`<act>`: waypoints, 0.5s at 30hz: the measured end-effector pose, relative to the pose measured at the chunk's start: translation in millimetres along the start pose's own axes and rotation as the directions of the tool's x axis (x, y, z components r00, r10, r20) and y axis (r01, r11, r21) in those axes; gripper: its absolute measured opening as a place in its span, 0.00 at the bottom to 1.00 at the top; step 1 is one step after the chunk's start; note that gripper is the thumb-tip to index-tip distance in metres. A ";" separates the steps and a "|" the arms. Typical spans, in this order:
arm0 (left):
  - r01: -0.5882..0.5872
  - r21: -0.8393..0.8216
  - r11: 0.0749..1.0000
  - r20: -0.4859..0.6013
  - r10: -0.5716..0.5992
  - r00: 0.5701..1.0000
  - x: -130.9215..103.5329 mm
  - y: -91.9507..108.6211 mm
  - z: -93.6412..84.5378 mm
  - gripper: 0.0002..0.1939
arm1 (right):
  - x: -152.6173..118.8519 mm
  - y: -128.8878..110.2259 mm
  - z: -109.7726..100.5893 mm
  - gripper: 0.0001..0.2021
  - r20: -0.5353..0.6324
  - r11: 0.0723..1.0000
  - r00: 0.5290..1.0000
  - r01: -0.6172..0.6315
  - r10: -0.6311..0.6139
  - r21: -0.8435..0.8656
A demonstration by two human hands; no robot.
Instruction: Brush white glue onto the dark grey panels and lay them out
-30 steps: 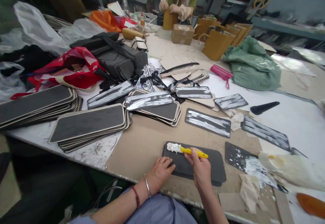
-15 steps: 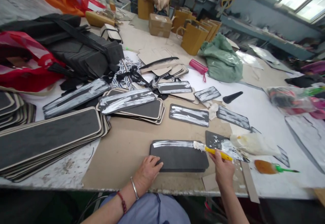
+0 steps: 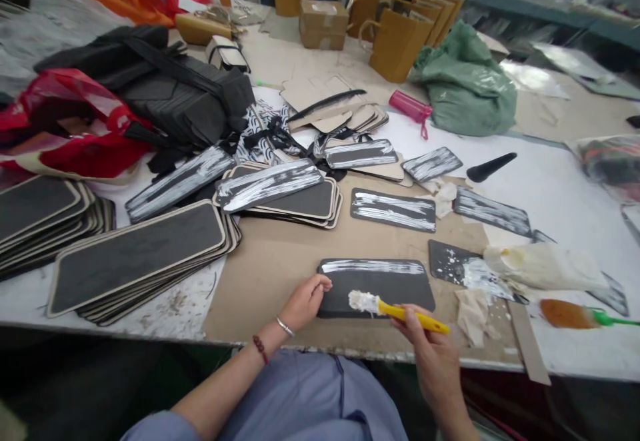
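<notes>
A dark rounded rectangular panel lies on the brown board in front of me, with a white glue stripe along its far edge. My right hand grips a yellow-handled brush; its glue-coated bristles are over the middle of the panel. At the panel's left edge is my left hand, fingers curled together; whether they pinch the edge is too small to tell. Behind the panel lies a glue-streaked dark piece. To the right, a glue-spattered dark plate lies beside a whitish glue bag.
Stacked panels stand at the left, below a red bag. A green bag, a pink case and a cardboard box are further back. An amber bottle lies at the right. Another person's hands show at the top.
The brush has moved left and nearer to me, off the far-edge stripe. My left hand's fingers have drawn together at the panel's left edge. The view has shifted, and a crumpled scrap shows at the right.
</notes>
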State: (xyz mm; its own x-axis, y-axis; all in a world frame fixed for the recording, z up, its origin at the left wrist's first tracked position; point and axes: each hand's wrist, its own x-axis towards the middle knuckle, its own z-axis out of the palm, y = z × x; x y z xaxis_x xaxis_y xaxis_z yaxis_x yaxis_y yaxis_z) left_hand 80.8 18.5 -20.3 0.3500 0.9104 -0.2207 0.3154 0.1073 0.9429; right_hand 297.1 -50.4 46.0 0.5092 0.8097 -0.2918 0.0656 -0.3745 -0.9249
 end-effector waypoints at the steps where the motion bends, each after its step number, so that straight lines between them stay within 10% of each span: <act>1: 0.043 -0.073 0.996 0.026 -0.041 0.999 3.8 -1.6 -2.8 0.12 | -8.7 2.8 14.0 0.17 0.045 1.000 0.999 -0.002 0.002 0.014; 8: 0.055 -0.052 0.997 0.130 -0.048 0.990 12.8 -1.3 -10.2 0.12 | -21.6 23.1 53.2 0.16 0.056 0.999 0.998 0.011 -0.014 0.052; 15: -0.048 0.224 0.973 0.165 0.011 0.986 9.3 10.7 -8.7 0.11 | 18.3 29.2 -23.4 0.22 -0.257 0.995 0.966 -0.008 -0.017 -0.095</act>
State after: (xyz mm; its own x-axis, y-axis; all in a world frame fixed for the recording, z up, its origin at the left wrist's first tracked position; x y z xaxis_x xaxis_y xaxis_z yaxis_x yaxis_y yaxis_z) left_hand 79.7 31.6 -10.1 0.4943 0.8330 -0.2485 0.4879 -0.0293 0.8724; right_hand 328.4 -57.1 19.4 0.7113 0.6728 -0.2036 0.1427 -0.4218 -0.8954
